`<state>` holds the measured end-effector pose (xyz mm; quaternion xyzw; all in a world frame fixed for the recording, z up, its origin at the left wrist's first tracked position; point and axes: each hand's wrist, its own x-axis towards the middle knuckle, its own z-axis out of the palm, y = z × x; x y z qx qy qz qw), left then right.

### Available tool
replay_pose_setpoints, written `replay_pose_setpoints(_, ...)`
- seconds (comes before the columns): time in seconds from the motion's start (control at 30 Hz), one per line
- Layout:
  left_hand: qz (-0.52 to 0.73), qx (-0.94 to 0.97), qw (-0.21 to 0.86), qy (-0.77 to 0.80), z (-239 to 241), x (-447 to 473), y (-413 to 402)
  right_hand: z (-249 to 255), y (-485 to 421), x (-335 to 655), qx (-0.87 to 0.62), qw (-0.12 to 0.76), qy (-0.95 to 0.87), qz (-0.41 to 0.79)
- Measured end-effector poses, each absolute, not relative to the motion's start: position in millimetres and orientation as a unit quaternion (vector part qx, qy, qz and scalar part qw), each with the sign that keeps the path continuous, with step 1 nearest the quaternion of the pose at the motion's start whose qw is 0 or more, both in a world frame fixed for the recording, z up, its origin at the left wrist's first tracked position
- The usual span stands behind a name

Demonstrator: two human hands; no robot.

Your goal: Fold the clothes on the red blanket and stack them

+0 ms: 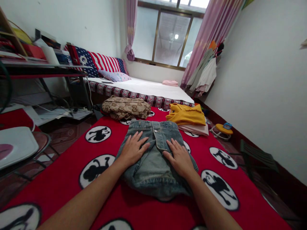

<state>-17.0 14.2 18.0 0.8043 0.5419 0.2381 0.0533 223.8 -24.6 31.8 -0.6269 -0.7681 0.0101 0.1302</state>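
At left, the letter G repeats on a brown monogrammed bundle. The left hand lies flat on the folded denim garment on the red blanket; it looks fairly heavy, pliable, best gripped by its stiffer waistband. The right hand rests likewise, apart, grasping nothing.
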Motion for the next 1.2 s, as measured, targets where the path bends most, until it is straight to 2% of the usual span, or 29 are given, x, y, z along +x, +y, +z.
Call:
replay_pose_setpoints(0.13,0.296,0.737,0.014,0.608,22,-15,12,37,-30,225,-0.611,0.186,-0.769,-0.011)
replay_pose_setpoints(0.23,0.265,0.727,-0.018,0.633,19,-11,10,56,-16,228,-0.621,0.173,-0.765,-0.015)
replay_pose_setpoints(0.33,0.239,0.736,-0.025,0.632,17,-9,10,84,27,225,-0.625,0.18,-0.759,-0.037)
replay_pose_setpoints(0.43,0.238,0.738,-0.025,0.631,16,-10,12,102,85,210,-0.564,0.212,-0.797,-0.034)
replay_pose_setpoints(0.5,0.248,0.737,-0.022,0.629,16,-11,12,104,120,196,-0.535,0.159,-0.83,0.005)
replay_pose_setpoints(0.63,0.277,0.733,-0.016,0.621,13,-12,12,100,165,171,-0.508,-0.028,-0.852,0.12)
replay_pose_setpoints(0.77,0.299,0.733,0.022,0.61,15,-15,14,106,183,155,-0.526,-0.107,-0.836,0.115)
replay_pose_setpoints(0.87,0.351,0.726,0.091,0.585,19,-33,24,113,179,150,-0.549,-0.126,-0.822,0.088)
replay_pose_setpoints(1.0,0.495,0.61,0.236,0.573,14,-76,46,117,151,152,-0.557,-0.09,-0.826,0.002)
replay_pose_setpoints(1.1,0.541,0.523,0.203,0.626,3,-99,57,121,125,157,-0.545,-0.064,-0.835,-0.049)
replay_pose_setpoints(1.2,0.524,0.568,0.135,0.62,-3,-101,59,139,107,160,-0.534,-0.045,-0.838,-0.102)
